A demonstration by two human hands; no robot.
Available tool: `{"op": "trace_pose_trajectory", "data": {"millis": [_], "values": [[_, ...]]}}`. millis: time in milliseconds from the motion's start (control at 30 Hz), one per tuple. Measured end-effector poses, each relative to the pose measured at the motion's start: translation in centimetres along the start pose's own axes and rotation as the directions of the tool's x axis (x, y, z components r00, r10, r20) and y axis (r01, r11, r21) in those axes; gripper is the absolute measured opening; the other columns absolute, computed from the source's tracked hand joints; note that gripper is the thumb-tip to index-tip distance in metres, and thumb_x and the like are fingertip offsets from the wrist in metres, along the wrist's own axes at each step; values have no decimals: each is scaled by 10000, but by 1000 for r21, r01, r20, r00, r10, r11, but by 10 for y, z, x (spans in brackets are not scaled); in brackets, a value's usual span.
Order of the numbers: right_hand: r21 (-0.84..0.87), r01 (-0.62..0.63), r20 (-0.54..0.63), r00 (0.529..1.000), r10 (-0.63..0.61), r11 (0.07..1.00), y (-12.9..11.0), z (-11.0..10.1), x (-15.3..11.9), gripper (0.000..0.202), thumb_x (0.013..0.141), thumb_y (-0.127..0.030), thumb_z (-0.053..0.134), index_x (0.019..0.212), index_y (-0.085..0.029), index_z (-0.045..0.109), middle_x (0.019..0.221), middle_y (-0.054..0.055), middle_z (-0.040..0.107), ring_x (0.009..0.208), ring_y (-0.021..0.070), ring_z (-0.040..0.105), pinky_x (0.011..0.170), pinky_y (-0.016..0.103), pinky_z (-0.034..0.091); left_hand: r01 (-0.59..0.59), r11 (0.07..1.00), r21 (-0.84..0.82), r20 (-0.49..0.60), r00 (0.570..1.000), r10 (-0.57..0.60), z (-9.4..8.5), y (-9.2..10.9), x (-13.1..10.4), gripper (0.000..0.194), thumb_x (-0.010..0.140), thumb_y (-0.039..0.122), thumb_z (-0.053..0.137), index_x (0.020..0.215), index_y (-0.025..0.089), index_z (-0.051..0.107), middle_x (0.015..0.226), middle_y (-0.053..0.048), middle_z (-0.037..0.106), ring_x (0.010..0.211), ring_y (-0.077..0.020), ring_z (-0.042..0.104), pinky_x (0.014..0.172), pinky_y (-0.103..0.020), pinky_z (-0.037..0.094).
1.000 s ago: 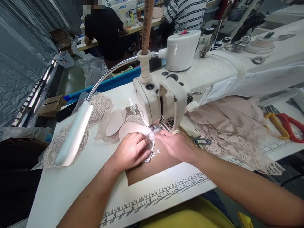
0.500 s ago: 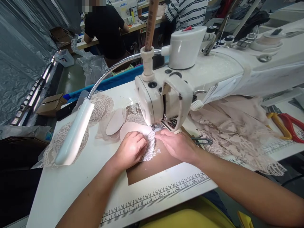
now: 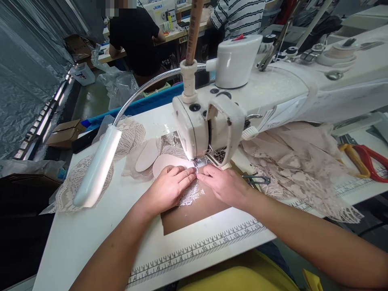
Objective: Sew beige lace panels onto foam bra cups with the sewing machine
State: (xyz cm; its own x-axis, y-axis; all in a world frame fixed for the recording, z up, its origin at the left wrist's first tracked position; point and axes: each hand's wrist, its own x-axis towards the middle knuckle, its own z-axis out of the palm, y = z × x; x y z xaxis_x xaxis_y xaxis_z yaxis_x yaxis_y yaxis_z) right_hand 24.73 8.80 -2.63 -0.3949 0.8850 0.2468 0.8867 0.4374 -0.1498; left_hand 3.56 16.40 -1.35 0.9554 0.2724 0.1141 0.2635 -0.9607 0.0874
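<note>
Just in front of the needle and presser foot of a white sewing machine, my two hands meet fingertip to fingertip. My left hand lies over a whitish lace piece, its fingers pressed together at the lace edge. From the other side, my right hand has its fingers curled and closed on the same edge by the foot. Beneath the lace is a brown sheet on the machine bed. A smooth pale cup pad sits behind my left hand, partly covered by it.
A bendy-neck lamp hangs over lace cups at the left. On the right lie pale lace fabric, thread snips and red-handled scissors. A ruler strip runs along the front edge. Two people sit beyond the machine.
My left hand has moved forward and right over the lace, its fingers reaching to the presser foot. My right fingers have curled in more. Less of the lace shows.
</note>
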Motion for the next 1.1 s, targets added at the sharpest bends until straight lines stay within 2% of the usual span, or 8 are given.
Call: {"op": "trace_pose_trajectory", "data": {"millis": [433,667,767,1000,1100], "values": [[-5,-103,19,994,103,995,-3,-4,4,330,781,-58,477,1021,-158,679,785,49,595,607,148,370,546,302,213,132,990,45,1,991,-132,3,9,9,428,882,185,450,1300,120,519,1367,-95,526,1040,-278,521,842,-421,438],[46,24,-19,1000,-23,999,4,-1,-2,291,824,-70,448,966,-172,680,756,25,541,601,133,335,556,293,204,65,998,18,-21,998,-64,3,3,5,404,936,240,407,1310,126,507,1375,-88,521,1113,-283,493,884,-437,409],[43,33,-5,999,-33,999,3,-4,-3,297,829,-54,437,962,-169,677,775,20,541,583,122,318,557,286,207,71,997,-4,-25,997,-72,3,3,5,401,942,263,402,1303,135,517,1372,-86,525,1117,-281,489,889,-437,403],[-17,-11,14,1000,11,1000,0,-5,-2,340,834,-77,436,1033,-191,687,794,43,590,675,151,447,571,281,258,154,988,-18,-26,988,-155,1,8,8,436,936,326,378,1294,124,522,1361,-117,524,1101,-280,487,892,-446,378],[-86,-22,-5,1000,22,996,2,0,-4,359,846,-109,429,1091,-191,679,835,54,616,677,163,477,585,294,282,156,988,-6,-24,987,-156,2,9,7,467,936,375,352,1288,121,525,1367,-125,513,1100,-283,475,859,-443,372]]}}
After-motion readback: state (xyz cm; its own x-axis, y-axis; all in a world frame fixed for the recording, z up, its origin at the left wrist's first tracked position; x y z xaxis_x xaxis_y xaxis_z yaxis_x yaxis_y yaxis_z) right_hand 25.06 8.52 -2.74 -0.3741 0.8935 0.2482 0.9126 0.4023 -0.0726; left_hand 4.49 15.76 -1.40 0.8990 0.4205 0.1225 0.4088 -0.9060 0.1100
